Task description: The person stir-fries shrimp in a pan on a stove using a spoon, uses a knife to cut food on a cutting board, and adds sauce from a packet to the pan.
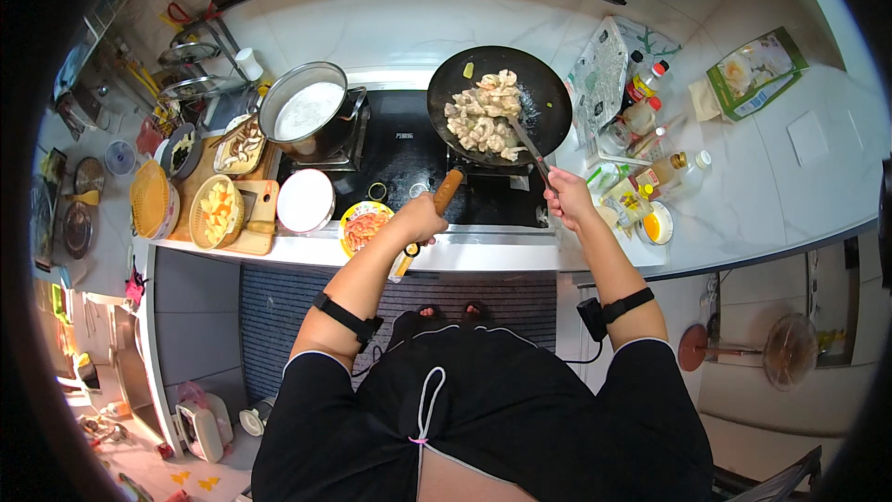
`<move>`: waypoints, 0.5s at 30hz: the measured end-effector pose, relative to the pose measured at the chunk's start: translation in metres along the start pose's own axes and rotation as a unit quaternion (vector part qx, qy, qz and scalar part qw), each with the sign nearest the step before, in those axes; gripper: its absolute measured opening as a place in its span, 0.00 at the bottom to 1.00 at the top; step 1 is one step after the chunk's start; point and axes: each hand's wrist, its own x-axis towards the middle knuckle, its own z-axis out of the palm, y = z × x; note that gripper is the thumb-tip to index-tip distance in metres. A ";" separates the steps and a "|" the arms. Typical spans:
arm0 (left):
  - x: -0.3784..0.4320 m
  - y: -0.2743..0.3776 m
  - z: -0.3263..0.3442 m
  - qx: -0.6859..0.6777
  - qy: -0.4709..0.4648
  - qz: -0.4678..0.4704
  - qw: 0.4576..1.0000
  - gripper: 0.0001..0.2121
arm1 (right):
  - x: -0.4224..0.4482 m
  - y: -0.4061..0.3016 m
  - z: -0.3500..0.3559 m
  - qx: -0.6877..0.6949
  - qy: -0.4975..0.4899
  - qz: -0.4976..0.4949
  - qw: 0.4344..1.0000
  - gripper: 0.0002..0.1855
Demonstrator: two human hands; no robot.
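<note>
A black wok sits on the right burner, and its wooden handle is gripped in my left hand. My right hand holds a spatula whose head reaches into pale, lightly browned meat pieces in the wok. The spatula's tip is hidden in the food. Just left of my left hand, a yellow-rimmed bowl holds reddish pieces. A white plate lies at the hob's left edge. Behind it, a steel pot of whitish liquid stands on the left burner.
To the left, a basket of cut yellow and orange pieces and a tray of sliced food sit on wooden boards. Bottles and a bowl with orange-yellow liquid stand right of the wok. A green box is farther right.
</note>
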 end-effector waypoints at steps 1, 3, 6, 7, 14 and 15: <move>0.001 -0.002 0.001 -0.001 0.002 0.000 1.000 0.18 | -0.004 0.001 -0.001 -0.021 0.009 -0.023 0.999 0.18; 0.004 -0.005 0.004 -0.004 0.006 0.001 1.000 0.18 | -0.011 0.005 -0.004 -0.063 0.027 -0.060 0.996 0.20; 0.003 -0.001 0.004 0.003 0.004 0.004 1.000 0.18 | -0.014 0.018 -0.008 -0.132 0.033 -0.113 0.984 0.20; 0.003 -0.001 0.005 0.005 0.009 0.003 1.000 0.17 | -0.018 0.021 -0.008 -0.118 0.022 -0.095 0.988 0.20; 0.007 -0.003 0.011 0.004 0.017 0.000 1.000 0.18 | -0.024 0.052 -0.017 -0.284 0.128 -0.326 0.893 0.20; 0.006 -0.004 0.010 -0.003 0.017 -0.005 1.000 0.18 | -0.031 0.045 -0.015 -0.310 0.139 -0.336 0.878 0.20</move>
